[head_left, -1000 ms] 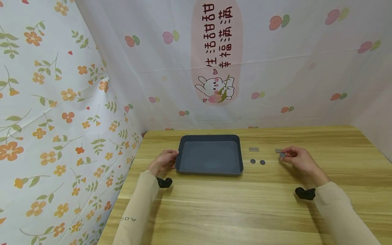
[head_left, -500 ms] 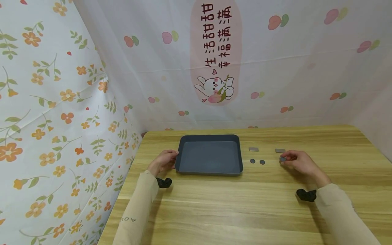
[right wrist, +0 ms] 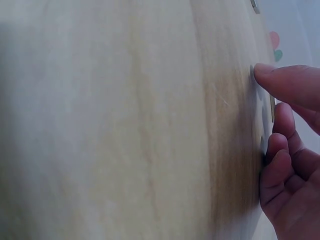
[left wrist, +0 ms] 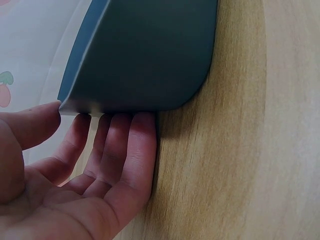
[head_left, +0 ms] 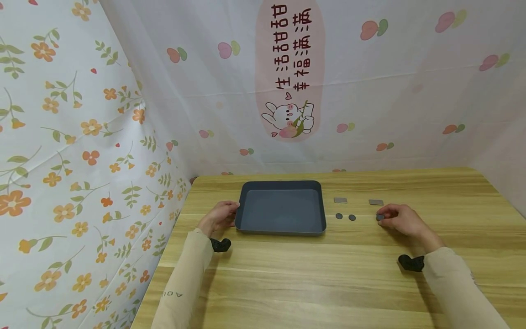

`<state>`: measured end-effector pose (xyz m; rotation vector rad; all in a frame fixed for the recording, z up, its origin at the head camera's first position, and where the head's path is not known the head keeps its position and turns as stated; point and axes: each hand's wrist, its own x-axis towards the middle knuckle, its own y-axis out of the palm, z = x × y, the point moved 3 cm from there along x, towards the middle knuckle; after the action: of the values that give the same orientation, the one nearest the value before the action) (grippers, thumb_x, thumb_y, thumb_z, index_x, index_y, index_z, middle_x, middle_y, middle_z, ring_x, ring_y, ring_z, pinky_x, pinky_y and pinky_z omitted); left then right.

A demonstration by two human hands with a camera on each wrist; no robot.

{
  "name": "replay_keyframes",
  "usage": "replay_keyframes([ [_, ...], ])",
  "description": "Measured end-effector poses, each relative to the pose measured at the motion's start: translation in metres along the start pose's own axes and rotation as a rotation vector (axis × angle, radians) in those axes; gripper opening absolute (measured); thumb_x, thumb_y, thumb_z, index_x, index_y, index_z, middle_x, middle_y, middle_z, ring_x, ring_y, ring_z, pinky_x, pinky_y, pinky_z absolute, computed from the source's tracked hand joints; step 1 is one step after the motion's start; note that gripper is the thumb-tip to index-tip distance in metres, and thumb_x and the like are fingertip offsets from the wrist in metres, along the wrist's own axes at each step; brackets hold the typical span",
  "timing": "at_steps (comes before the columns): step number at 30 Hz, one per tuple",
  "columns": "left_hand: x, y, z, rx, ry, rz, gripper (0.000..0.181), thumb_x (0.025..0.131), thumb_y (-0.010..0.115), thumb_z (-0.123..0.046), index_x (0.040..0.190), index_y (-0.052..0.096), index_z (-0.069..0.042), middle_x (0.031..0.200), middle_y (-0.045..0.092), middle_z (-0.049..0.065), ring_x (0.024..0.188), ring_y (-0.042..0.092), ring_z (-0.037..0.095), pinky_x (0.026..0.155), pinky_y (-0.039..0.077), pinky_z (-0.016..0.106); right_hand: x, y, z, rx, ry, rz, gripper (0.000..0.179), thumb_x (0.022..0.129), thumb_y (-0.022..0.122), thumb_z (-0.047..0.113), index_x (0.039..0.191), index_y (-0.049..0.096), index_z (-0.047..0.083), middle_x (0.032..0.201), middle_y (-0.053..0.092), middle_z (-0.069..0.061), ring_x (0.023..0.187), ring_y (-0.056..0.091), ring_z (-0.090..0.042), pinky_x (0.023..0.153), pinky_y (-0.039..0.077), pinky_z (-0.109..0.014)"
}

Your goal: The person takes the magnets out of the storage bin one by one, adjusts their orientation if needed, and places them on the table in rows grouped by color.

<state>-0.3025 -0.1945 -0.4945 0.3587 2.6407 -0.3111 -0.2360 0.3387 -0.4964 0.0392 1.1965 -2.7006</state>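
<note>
A dark grey rectangular baking tray [head_left: 283, 210] lies on the wooden table, its inside facing up. My left hand [head_left: 222, 214] is at its left side. In the left wrist view, the fingertips [left wrist: 142, 122] touch the outer wall and the thumb tip is right at the rim. My right hand [head_left: 400, 219] pinches a small flat grey disc [head_left: 380, 217] close over the table, right of the tray. Two similar discs, a left one [head_left: 339, 216] and a right one [head_left: 352, 218], lie between tray and hand.
Behind the discs lie two thin grey rectangular plates, one nearer the tray [head_left: 340, 200] and one [head_left: 376, 202] just beyond my right hand. Patterned cloth [head_left: 349, 114] hangs along the table's back edge, and floral cloth [head_left: 90, 183] on the left.
My right hand has moved slightly toward me with the disc and down to the table, uncovering the right-hand plate. My left hand and the tray stay in place.
</note>
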Motion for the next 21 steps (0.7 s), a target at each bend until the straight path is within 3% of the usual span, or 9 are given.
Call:
replay_keyframes([
  [21, 0.0013, -0.0004, 0.0002, -0.012, -0.004, -0.001, 0.030, 0.104, 0.043, -0.022, 0.120, 0.053, 0.001, 0.092, 0.060, 0.005, 0.078, 0.059, 0.014, 0.066, 0.052, 0.029, -0.0015, 0.0010, 0.0010, -0.025, 0.016, 0.011, 0.033, 0.088, 0.069, 0.018, 0.113, 0.065, -0.003, 0.094, 0.061, -0.008, 0.078, 0.049, -0.012, 0.067, 0.042, -0.025],
])
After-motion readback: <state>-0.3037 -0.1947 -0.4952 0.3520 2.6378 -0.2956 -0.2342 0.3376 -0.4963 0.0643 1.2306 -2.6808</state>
